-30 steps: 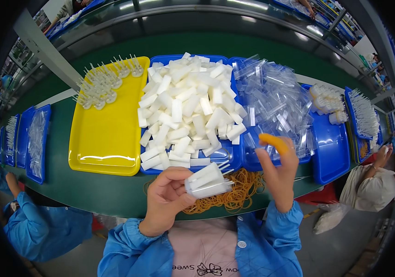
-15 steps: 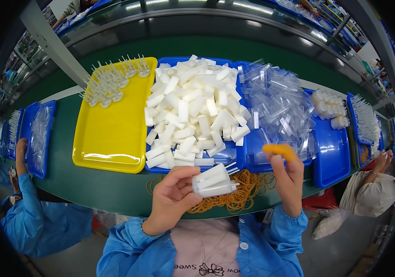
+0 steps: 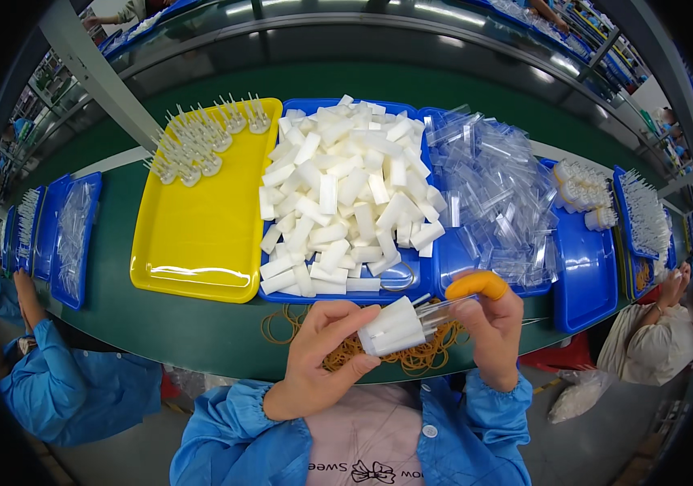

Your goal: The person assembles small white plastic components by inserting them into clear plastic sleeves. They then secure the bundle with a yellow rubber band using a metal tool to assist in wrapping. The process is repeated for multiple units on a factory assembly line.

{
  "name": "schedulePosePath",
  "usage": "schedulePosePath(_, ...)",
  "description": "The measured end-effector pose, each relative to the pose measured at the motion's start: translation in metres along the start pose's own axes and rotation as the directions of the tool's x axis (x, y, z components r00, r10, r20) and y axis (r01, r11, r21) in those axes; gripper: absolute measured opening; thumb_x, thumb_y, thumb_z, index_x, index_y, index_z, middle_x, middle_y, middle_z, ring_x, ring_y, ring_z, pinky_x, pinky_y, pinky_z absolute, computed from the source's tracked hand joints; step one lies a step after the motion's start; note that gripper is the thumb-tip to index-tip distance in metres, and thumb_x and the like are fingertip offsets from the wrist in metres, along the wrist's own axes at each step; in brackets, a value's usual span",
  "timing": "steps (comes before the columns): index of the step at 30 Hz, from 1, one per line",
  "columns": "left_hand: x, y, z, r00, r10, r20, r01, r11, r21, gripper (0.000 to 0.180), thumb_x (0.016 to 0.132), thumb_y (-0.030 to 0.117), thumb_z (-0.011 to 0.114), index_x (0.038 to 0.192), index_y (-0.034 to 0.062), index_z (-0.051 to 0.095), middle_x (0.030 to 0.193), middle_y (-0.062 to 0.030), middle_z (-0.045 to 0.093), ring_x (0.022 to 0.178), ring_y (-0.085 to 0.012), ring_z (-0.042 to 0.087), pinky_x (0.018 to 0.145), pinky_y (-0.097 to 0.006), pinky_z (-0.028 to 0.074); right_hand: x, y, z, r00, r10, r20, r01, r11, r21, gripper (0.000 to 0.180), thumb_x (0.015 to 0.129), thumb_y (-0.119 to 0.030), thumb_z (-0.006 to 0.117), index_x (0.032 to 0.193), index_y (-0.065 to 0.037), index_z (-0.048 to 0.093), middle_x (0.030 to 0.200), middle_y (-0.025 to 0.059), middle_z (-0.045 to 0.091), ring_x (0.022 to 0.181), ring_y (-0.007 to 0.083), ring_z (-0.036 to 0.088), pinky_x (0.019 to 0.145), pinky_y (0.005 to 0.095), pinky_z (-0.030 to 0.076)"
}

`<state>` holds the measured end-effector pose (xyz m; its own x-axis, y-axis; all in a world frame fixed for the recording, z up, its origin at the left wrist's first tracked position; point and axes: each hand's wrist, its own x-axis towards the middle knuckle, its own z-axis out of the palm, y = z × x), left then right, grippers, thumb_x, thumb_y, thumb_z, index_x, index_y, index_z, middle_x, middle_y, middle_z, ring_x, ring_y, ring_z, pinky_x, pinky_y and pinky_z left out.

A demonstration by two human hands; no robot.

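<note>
My left hand [image 3: 314, 356] is closed round the base of a white foam bundle [image 3: 393, 328], tilted with its thin white rods toward the right. My right hand [image 3: 488, 336] wears an orange finger cot [image 3: 476, 284] on one finger. Between its thumb and that finger it pinches a clear plastic piece [image 3: 442, 309], which meets the rod end of the bundle. Behind both hands, a heap of tan rubber bands [image 3: 419, 358] lies on the green table, partly hidden by them. Farther off, white foam blocks [image 3: 338, 178] fill a blue tray.
A yellow tray [image 3: 193, 235] at left carries several white rod-topped pieces [image 3: 193, 146]. Clear plastic pieces [image 3: 492, 194] heap up at right. Beside them, a blue tray [image 3: 585, 275] holds white round parts [image 3: 581, 190]. Co-workers' sleeves [image 3: 79, 397] show at both sides.
My right hand has come down and left to the bundle and now pinches a clear plastic piece there. My left hand has shifted slightly right with the bundle.
</note>
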<state>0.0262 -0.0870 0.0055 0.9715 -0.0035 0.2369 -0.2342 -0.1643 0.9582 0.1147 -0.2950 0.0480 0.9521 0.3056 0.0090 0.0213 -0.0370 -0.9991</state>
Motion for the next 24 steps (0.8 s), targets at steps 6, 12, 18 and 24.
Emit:
schedulePosePath(6,0.002,0.006,0.002,0.998,0.052,-0.033,-0.049,0.996,0.075,0.047,0.078,0.015,0.072,0.12,-0.0013,0.057,0.109,-0.0127,0.047,0.098,-0.0212,0.048,0.086,-0.032,0.041,0.0,0.004,0.002,1.0,0.009,-0.004,-0.009,1.0,-0.009,0.014,0.085,-0.01,0.061,0.093,0.002,0.063,0.087,0.0039,0.063,0.08,0.0086,0.054,0.075,0.0233,0.043)
schedulePosePath(12,0.004,0.007,0.003,0.993,0.108,-0.052,-0.104,0.991,0.08,0.047,0.076,0.006,0.071,0.12,-0.0005,0.058,0.108,-0.0126,0.047,0.094,-0.0208,0.05,0.081,-0.03,0.043,0.002,0.003,-0.001,0.999,-0.031,0.019,0.032,0.999,-0.035,0.014,0.083,-0.009,0.063,0.091,0.002,0.064,0.082,0.0036,0.062,0.076,0.0084,0.054,0.071,0.023,0.043)
schedulePosePath(18,0.006,0.012,0.005,0.998,0.054,0.024,-0.057,0.987,0.151,0.047,0.076,0.004,0.069,0.122,0.0013,0.057,0.107,-0.0118,0.046,0.09,-0.0211,0.052,0.077,-0.029,0.045,0.004,0.001,0.0,0.993,-0.11,0.032,0.114,0.98,-0.16,0.011,0.08,-0.006,0.064,0.088,0.001,0.065,0.076,0.0045,0.061,0.068,0.009,0.054,0.063,0.0236,0.043)
schedulePosePath(24,0.009,0.005,0.004,0.992,0.043,0.116,-0.061,0.986,0.155,0.046,0.077,0.004,0.067,0.122,0.0036,0.058,0.106,-0.0105,0.045,0.089,-0.0218,0.052,0.075,-0.03,0.046,0.004,0.012,0.003,0.997,-0.081,-0.013,0.078,0.984,-0.162,0.01,0.08,-0.006,0.064,0.088,0.0,0.065,0.074,0.0038,0.061,0.067,0.0086,0.055,0.062,0.0231,0.045)
